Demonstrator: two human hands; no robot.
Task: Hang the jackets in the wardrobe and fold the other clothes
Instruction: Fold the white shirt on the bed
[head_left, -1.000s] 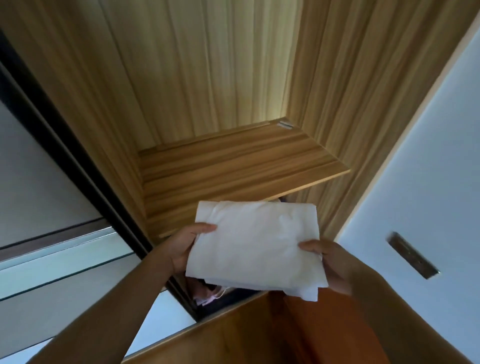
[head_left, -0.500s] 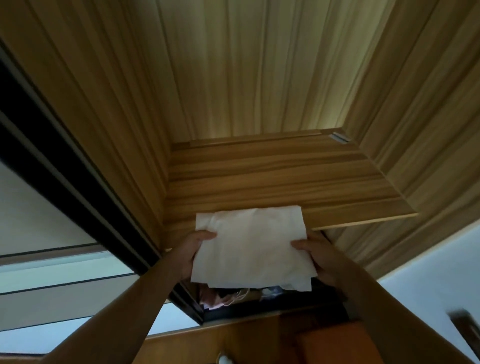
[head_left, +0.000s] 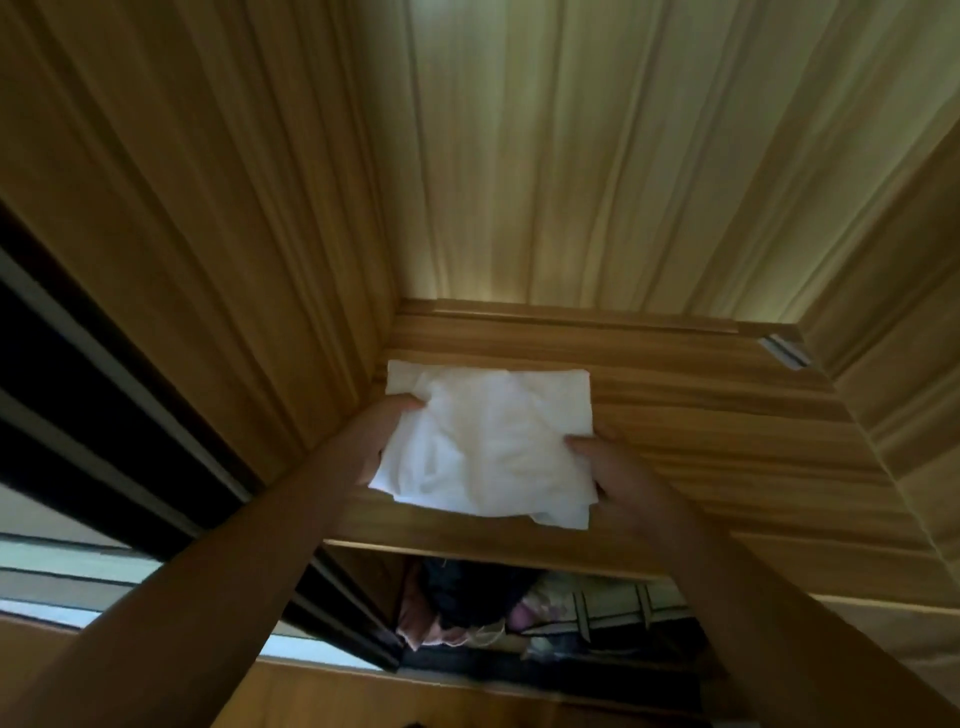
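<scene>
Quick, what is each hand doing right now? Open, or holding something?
Left hand: closed, holding the left edge of the folded white garment.
Right hand: closed, holding its right edge.

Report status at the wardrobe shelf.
Left hand and right hand grip folded white garment. Garment over wooden shelf, by left wall. No obstruction seen.

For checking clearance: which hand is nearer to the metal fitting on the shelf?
Right. The right hand is front-left of the metal fitting; the left hand is farther left.
</scene>
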